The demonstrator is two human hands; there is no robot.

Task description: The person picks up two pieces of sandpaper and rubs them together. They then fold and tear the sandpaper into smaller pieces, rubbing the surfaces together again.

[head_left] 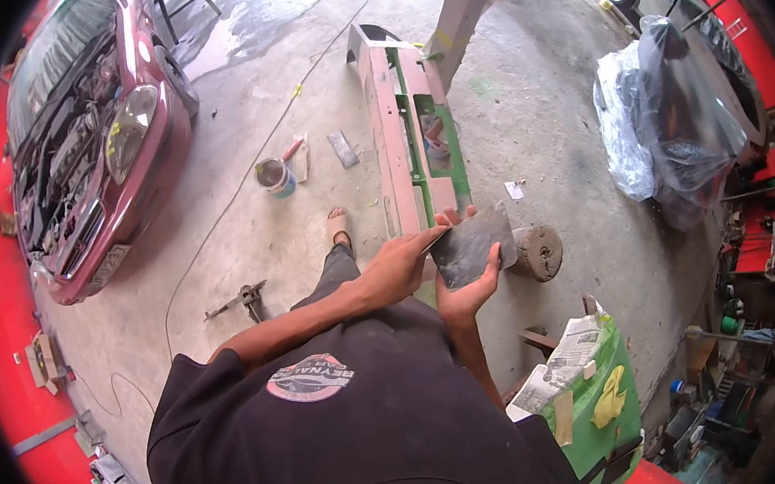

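Observation:
A dark grey, square sheet of sandpaper [471, 254] is held in front of my body, between both hands. My left hand [404, 260] pinches its left edge, fingers closed together. My right hand [470, 295] grips it from below and the right, with the thumb on the near face and the fingertips showing beyond the top edge. Just past the hands, a long car bumper [388, 127] in pinkish primer and green lies across the floor. Right of the sheet is a brown, log-like cylinder [541, 254].
At left, a bucket [273, 177], a red-handled tool [294, 148] and a grey block [342, 149] sit on the floor. A maroon car [138, 193] stands open-hooded beyond a cable [224, 214]. A green panel [622, 355] with newspaper is at right, near a pillar [457, 27].

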